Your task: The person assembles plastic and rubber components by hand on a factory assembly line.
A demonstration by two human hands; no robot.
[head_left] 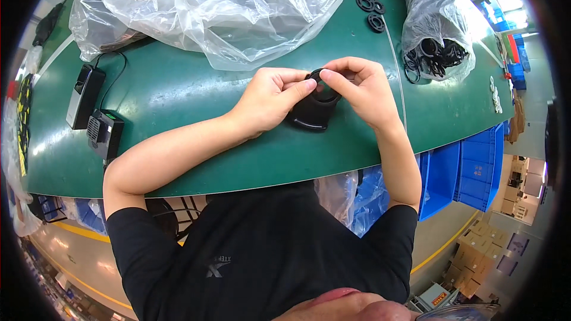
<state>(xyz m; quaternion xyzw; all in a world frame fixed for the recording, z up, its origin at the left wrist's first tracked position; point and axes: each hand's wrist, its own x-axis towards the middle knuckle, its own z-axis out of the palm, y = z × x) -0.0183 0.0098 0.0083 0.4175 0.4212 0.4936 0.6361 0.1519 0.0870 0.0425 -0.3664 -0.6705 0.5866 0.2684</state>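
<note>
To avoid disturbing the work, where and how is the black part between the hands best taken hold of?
Probably by the broad end of the black part, coming from the near side: that end looks free and smooth, while the left hand and right hand are at its far, round end.

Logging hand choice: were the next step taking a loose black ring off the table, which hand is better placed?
Probably the right hand: it is nearer the loose black rings, which lie ahead of it on the green table. The left hand is farther off. Both hold the black part.
</note>
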